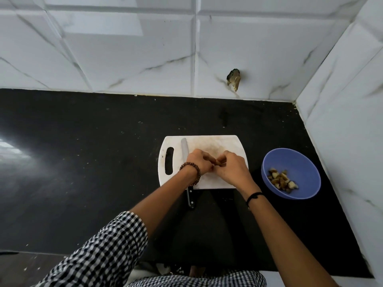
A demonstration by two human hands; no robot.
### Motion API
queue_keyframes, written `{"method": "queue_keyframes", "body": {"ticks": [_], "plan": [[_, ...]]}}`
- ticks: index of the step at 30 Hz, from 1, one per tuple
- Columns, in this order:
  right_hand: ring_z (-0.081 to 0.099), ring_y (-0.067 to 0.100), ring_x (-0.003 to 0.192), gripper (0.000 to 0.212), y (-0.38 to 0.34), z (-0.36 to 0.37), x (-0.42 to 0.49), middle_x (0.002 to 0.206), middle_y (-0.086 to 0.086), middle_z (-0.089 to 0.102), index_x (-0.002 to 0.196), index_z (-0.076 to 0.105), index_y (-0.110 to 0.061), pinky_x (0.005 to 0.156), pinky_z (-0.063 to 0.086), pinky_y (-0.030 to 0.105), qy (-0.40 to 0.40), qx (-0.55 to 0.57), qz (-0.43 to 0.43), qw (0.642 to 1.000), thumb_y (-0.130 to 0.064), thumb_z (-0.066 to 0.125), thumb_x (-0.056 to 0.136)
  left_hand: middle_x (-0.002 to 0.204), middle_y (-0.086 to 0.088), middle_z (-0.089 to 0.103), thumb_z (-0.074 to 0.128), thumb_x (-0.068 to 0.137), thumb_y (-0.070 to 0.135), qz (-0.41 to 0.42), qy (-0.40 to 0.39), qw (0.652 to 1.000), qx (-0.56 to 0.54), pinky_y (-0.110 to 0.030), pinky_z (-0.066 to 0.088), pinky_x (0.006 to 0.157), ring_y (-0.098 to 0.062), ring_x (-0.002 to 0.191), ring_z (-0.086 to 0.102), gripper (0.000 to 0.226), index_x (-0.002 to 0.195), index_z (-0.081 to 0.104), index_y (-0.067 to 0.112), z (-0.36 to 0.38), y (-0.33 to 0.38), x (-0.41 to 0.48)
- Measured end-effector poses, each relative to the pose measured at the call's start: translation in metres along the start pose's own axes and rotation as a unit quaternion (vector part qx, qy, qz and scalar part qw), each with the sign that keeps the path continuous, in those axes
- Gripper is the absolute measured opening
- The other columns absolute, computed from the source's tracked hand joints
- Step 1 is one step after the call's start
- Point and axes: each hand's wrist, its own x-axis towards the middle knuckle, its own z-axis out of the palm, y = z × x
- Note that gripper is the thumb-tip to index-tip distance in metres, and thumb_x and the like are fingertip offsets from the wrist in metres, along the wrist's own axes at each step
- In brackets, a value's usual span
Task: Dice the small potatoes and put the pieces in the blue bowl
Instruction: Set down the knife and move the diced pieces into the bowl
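Over the cutting board's (pixel 209 141) middle, potato pieces (pixel 218 162) are pinched between curled fingers of the left hand (pixel 199 163) and right hand (pixel 232 169). The knife (pixel 184 150) is laid on the board's left side; diced potato (pixel 281 180) is kept in the blue bowl (pixel 300 160) right of it.

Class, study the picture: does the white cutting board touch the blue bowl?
Apart. The head view shows a strip of black counter between the right edge of the cutting board and the blue bowl.
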Motion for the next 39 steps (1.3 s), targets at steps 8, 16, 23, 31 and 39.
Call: {"method": "queue_keyframes", "body": {"ticks": [8, 16, 23, 31, 39], "plan": [[0.063, 0.017, 0.106, 0.025, -0.002, -0.028, -0.009, 0.111, 0.001, 0.069, 0.113, 0.067, -0.015, 0.091, 0.050, 0.029, -0.006, 0.066, 0.015, 0.998, -0.017, 0.075, 0.089, 0.090, -0.010, 0.073, 0.069, 0.077, -0.006, -0.013, -0.008, 0.999, -0.042, -0.031, 0.058, 0.083, -0.017, 0.085, 0.069, 0.014, 0.085, 0.074, 0.004, 0.000, 0.025, -0.005], [0.064, 0.015, 0.098, 0.026, 0.014, -0.104, -0.043, 0.105, 0.000, 0.069, 0.113, 0.066, -0.014, 0.082, 0.049, 0.025, 0.144, 0.108, 0.030, 0.983, -0.017, 0.075, 0.089, 0.092, -0.010, 0.071, 0.067, 0.082, 0.000, 0.105, -0.080, 0.991, -0.016, -0.021, 0.056, 0.076, -0.015, 0.085, 0.068, 0.013, 0.093, 0.073, 0.003, 0.026, 0.113, -0.021], [0.061, 0.020, 0.103, 0.017, 0.063, -0.132, -0.071, 0.113, 0.007, 0.067, 0.112, 0.069, -0.013, 0.085, 0.044, 0.029, 0.163, 0.064, 0.122, 0.977, -0.015, 0.062, 0.097, 0.099, -0.008, 0.072, 0.073, 0.077, 0.007, 0.137, -0.145, 0.978, 0.060, -0.031, 0.053, 0.092, -0.020, 0.099, 0.066, 0.020, 0.097, 0.076, 0.008, 0.093, 0.126, -0.026], [0.059, 0.021, 0.101, 0.015, 0.080, -0.128, -0.074, 0.116, 0.010, 0.069, 0.110, 0.069, -0.010, 0.088, 0.039, 0.026, 0.153, 0.030, 0.145, 0.977, -0.012, 0.059, 0.099, 0.102, -0.010, 0.072, 0.066, 0.080, 0.000, 0.179, -0.125, 0.968, 0.122, -0.031, 0.057, 0.083, -0.020, 0.092, 0.069, 0.022, 0.100, 0.074, 0.005, 0.095, 0.113, -0.030], [0.065, 0.011, 0.081, 0.012, 0.031, -0.095, -0.053, 0.098, 0.001, 0.071, 0.107, 0.068, -0.018, 0.070, 0.050, 0.018, 0.150, 0.021, 0.045, 0.987, -0.013, 0.063, 0.097, 0.079, -0.006, 0.073, 0.068, 0.085, 0.019, 0.186, -0.064, 0.966, 0.169, -0.029, 0.059, 0.064, -0.016, 0.069, 0.070, 0.011, 0.091, 0.073, 0.013, 0.050, 0.085, -0.019]]}}
